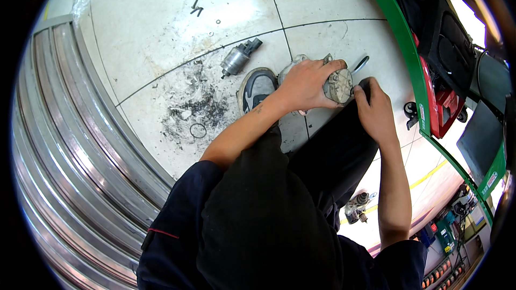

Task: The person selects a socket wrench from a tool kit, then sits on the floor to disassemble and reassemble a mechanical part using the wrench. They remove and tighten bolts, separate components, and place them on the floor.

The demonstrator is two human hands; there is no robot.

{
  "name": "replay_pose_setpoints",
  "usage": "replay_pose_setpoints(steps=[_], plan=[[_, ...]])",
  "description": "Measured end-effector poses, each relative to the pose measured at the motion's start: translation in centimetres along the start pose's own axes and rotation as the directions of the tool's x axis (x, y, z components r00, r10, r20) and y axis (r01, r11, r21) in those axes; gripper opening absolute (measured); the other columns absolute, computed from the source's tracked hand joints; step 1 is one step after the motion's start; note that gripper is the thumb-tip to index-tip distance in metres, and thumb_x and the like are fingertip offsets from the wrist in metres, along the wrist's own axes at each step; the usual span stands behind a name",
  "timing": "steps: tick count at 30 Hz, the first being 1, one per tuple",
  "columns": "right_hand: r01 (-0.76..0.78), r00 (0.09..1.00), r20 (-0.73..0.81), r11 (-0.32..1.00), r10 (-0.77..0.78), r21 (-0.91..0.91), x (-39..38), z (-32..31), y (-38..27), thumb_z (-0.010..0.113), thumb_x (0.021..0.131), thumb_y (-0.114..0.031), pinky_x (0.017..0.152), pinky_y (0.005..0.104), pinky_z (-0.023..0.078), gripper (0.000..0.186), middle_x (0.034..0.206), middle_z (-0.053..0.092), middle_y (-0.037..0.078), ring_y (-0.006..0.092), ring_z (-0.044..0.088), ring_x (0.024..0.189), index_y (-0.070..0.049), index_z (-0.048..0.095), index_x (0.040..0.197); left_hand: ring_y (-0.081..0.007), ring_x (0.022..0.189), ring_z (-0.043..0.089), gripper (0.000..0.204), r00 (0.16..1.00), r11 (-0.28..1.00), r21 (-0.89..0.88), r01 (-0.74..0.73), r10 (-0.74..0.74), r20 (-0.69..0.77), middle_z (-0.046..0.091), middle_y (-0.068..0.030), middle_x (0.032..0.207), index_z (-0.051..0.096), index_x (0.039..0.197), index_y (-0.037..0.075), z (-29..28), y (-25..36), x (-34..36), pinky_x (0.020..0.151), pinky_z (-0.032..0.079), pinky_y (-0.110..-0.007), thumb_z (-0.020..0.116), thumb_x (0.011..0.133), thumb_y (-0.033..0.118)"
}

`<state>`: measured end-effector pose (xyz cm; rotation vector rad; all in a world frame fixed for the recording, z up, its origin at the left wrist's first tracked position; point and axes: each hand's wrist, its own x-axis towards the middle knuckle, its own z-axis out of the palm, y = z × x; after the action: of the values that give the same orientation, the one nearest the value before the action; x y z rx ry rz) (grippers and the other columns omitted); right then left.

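Fingers [336, 65] of the left hand [305, 83] grasp a metal housing [339, 87] beside the shoe [260, 87], while the right hand [375, 108] sits curled near its edge, its grip unclear. A metal cylinder [235, 61], dark pins [199, 12] and a thin ring [191, 129] already lie apart on the floor [142, 32]; whether more parts remain to be removed or fitted does not show.

Tiled floor [242, 0] with metal cylinder [235, 61], black debris [203, 108], ring [198, 124].

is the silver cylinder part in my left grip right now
No, the silver cylinder part lies on the floor beside the shoe, while your left grip is around the grey metal housing.
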<state>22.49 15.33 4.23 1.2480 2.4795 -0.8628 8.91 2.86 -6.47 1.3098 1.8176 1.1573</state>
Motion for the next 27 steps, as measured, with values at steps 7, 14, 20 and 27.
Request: replay_pose_setpoints(steps=[7, 14, 20, 27], plan=[[0.016, 0.997, 0.076, 1.000, -0.016, 0.001, -0.2, 0.2, -0.2, 0.057, 0.098, -0.023, 0.080, 0.0515, 0.048, 0.027, 0.092, 0.066, 0.030, 0.0498, 0.062, 0.091, 0.003, 0.058, 0.101, -0.0368, 0.096, 0.063, 0.082, 1.000, 1.000, -0.027, -0.009, 0.009, -0.017, 0.068, -0.0138, 0.102, 0.060, 0.129, 0.014, 0.0, -0.2, 0.0, 0.086, 0.050, -0.045, 0.091, 0.059, 0.042], [-0.062, 0.995, 0.070, 0.997, 0.065, -0.043, 0.2, -0.8, -1.0, 0.058, 0.099, -0.023, 0.079, 0.0497, 0.050, 0.026, 0.088, 0.067, 0.028, 0.0475, 0.063, 0.088, 0.004, 0.060, 0.097, -0.0369, 0.096, 0.064, 0.081, 1.000, 1.000, -0.020, -0.009, 0.009, -0.010, 0.068, -0.0137, 0.102, 0.060, 0.128, 0.013, 0.0, -0.2, 0.1, 0.086, 0.050, -0.045, 0.090, 0.060, 0.043], [0.024, 0.996, 0.092, 0.996, -0.016, -0.085, -0.1, -0.2, -0.4, 0.062, 0.097, -0.024, 0.077, 0.0473, 0.051, 0.028, 0.087, 0.068, 0.025, 0.0456, 0.065, 0.085, 0.004, 0.062, 0.097, -0.0367, 0.096, 0.063, 0.081, 1.000, 1.000, -0.018, 0.013, -0.012, 0.023, 0.068, -0.0141, 0.103, 0.059, 0.129, 0.014, -0.2, 0.1, 0.0, 0.087, 0.050, -0.045, 0.090, 0.060, 0.043], [0.052, 0.997, -0.057, 0.997, -0.048, 0.059, -0.7, -0.9, -1.1, 0.065, 0.096, -0.022, 0.075, 0.0444, 0.052, 0.025, 0.088, 0.069, 0.025, 0.0433, 0.066, 0.081, 0.003, 0.063, 0.097, -0.0365, 0.097, 0.063, 0.080, 1.000, 1.000, -0.026, 0.013, -0.013, 0.006, 0.067, -0.0136, 0.101, 0.059, 0.129, 0.015, -0.3, 0.0, -0.1, 0.087, 0.050, -0.045, 0.090, 0.061, 0.044]])
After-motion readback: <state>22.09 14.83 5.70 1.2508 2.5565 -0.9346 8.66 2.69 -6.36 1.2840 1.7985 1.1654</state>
